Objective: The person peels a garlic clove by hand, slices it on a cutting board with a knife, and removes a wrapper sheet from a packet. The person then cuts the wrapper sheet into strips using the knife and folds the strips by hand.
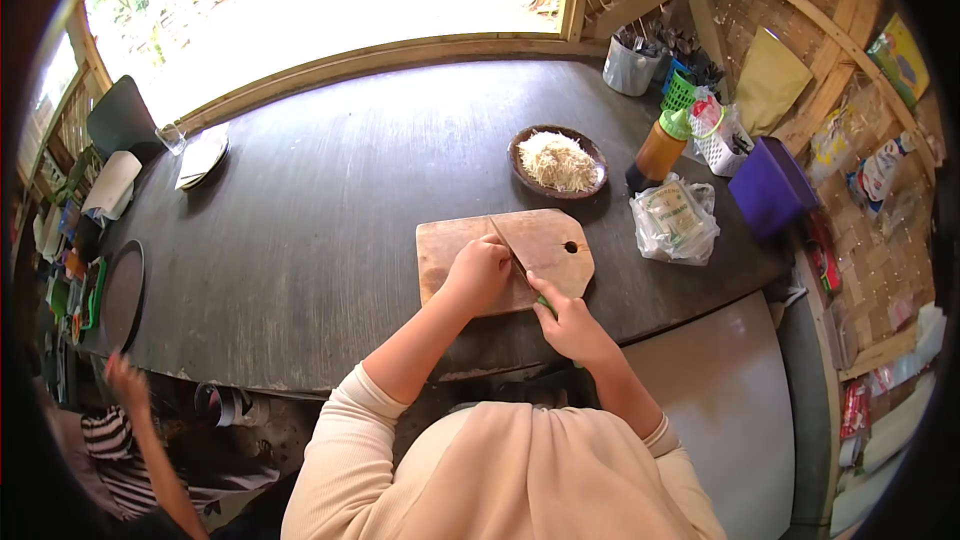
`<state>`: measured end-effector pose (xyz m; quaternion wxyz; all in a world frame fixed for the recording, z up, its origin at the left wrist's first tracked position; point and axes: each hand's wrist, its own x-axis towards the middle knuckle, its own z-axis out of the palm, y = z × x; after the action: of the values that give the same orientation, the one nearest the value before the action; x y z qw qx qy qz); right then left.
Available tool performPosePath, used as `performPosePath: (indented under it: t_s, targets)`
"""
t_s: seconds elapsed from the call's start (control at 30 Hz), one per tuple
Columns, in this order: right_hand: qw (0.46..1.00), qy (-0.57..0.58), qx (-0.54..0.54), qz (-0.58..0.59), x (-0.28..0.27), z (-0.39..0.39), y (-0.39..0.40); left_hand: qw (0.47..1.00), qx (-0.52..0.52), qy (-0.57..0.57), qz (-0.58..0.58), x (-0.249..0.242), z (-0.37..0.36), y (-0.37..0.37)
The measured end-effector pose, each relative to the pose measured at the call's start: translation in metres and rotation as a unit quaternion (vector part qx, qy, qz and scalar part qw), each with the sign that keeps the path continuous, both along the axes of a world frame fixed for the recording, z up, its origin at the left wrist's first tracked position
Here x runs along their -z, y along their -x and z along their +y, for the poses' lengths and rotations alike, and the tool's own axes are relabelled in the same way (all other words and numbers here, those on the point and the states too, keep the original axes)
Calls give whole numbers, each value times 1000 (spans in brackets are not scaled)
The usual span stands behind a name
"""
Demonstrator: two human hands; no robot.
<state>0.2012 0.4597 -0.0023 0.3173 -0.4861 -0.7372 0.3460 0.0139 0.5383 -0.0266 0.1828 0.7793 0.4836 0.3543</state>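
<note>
A wooden cutting board (450, 237) with a hole near its right end lies by the table's near edge. My right hand (571, 326) is closed around the green handle of a knife (512, 249), whose blade slants over the board beside my left fingers. On the board, my left hand (479, 271) has its fingers curled and pressed together; whatever they hold is hidden beneath them. Beyond the board stands a brown bowl (517, 166) heaped with pale shredded food (558, 161).
Right of the board are a plastic bag with a packet (675, 221), a sauce bottle (657, 152), a white basket (720, 145) and a purple container (772, 187). A round tray (124, 295) lies at left, near another person's hand (127, 385). Plates (203, 157) sit at far left.
</note>
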Motion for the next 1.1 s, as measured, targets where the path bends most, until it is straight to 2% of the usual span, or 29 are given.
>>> performPosePath:
  t_s: [0.13,0.2,0.23,0.3,0.43,0.63,0.8,0.83,0.9,1.03,1.1]
  targets:
    - [998,62,1,7,-9,-3,0,1000,-5,-10,4,3,-1,0]
    - [1000,-19,-1,12,1,-2,0,1000,-9,-6,3,5,0,0]
    - [1000,-18,-5,12,0,-5,-1,1000,-12,-1,1,5,0,0]
    - [998,52,16,-27,-10,-13,-3,1000,-12,-5,6,9,2,0]
    - [999,37,4,-26,-5,-26,-17,1000,4,-11,15,8,3,1]
    - [994,97,14,-52,-20,-13,-6,1000,4,-26,15,9,2,0]
    - [999,-43,-10,-14,1,13,5,1000,-6,-6,24,1,-2,-2]
    - [999,-43,-10,-11,-4,13,5,1000,-11,4,24,-2,-4,0]
    - [995,97,7,-23,-21,12,3,1000,-4,0,28,0,-3,1]
    - [991,127,27,-24,-21,0,-5,1000,1,3,25,1,-2,2]
    - [998,69,13,-3,-13,-4,-7,1000,1,12,22,1,-2,2]
